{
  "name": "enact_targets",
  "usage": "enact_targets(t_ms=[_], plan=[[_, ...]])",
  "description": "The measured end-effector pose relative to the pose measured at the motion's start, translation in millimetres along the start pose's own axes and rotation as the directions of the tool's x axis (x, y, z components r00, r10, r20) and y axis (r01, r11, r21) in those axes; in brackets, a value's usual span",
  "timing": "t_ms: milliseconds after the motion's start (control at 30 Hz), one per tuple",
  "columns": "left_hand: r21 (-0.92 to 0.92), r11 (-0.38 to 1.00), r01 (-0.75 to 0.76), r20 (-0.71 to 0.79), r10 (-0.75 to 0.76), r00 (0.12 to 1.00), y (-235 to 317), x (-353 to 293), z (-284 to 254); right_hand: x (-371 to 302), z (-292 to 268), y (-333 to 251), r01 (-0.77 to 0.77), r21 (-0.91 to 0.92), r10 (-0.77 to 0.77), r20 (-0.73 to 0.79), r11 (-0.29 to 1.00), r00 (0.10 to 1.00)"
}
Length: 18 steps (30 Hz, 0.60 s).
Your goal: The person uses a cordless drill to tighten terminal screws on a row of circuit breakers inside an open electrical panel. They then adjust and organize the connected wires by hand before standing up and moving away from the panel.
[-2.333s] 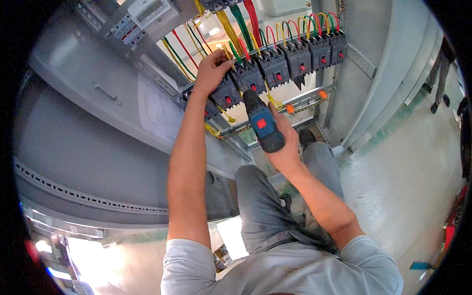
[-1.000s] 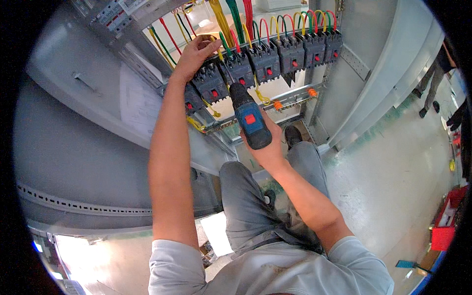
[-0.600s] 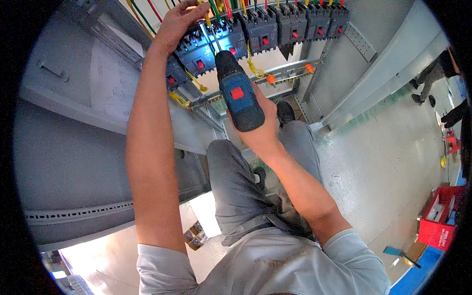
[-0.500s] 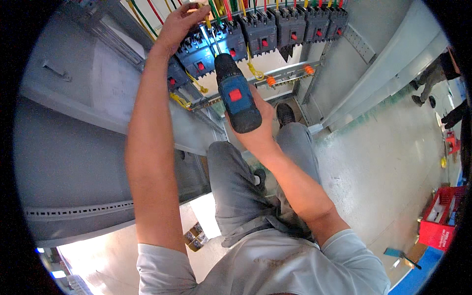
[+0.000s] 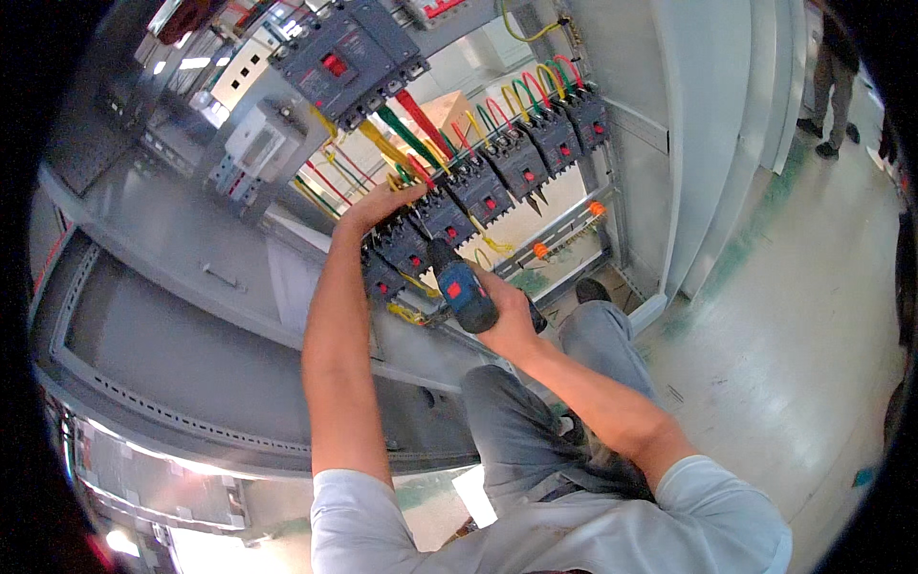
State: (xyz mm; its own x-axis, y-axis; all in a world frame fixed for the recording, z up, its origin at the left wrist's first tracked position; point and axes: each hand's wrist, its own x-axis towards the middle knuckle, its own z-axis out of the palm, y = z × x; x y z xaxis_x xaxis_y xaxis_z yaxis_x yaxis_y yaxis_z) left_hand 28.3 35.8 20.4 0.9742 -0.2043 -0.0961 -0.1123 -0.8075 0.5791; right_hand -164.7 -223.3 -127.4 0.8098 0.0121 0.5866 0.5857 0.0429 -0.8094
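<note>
Right hand (image 5: pixel 507 320) is clenched round the grip of a blue cordless drill (image 5: pixel 466 290); the drill points up and left into the row of black breakers (image 5: pixel 478 191) inside the grey cabinet (image 5: pixel 669 124). The drill's tip is hidden behind its own body and the breaker (image 5: pixel 402 247) in front of it, so contact cannot be confirmed.

Left hand (image 5: pixel 382 204) rests on top of the left end of the breaker row, fingers bent over the wires (image 5: pixel 411 134). Whether it pinches a wire or only presses on the breaker cannot be told; the fingertips are out of sight behind the hand.

Wires run red, green and yellow from the breaker tops up toward a larger breaker (image 5: pixel 349 57) far left. Their upper ends are lost behind it.

A rail (image 5: pixel 564 239) with orange clips runs below the row. The lap and shoe (image 5: pixel 593 290) show beneath, near the cabinet base. The cabinet door (image 5: pixel 172 335), left, bends with the lens. Far right, another person's legs (image 5: pixel 832 86) are cut off by the rim.
</note>
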Motion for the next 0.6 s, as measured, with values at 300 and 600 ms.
enact_targets(t_ms=[300,600], plan=[[-0.118,0.992,-0.032,-0.012,0.031,0.999,28,-6,19,0,-8,1,0.002,0.017,-0.003,0.02,1.0,1.0],[-0.116,0.993,0.018,0.088,-0.008,0.996,24,-3,13,1,-2,6,0.064,0.036,-0.064,0.001,0.997,0.998]])
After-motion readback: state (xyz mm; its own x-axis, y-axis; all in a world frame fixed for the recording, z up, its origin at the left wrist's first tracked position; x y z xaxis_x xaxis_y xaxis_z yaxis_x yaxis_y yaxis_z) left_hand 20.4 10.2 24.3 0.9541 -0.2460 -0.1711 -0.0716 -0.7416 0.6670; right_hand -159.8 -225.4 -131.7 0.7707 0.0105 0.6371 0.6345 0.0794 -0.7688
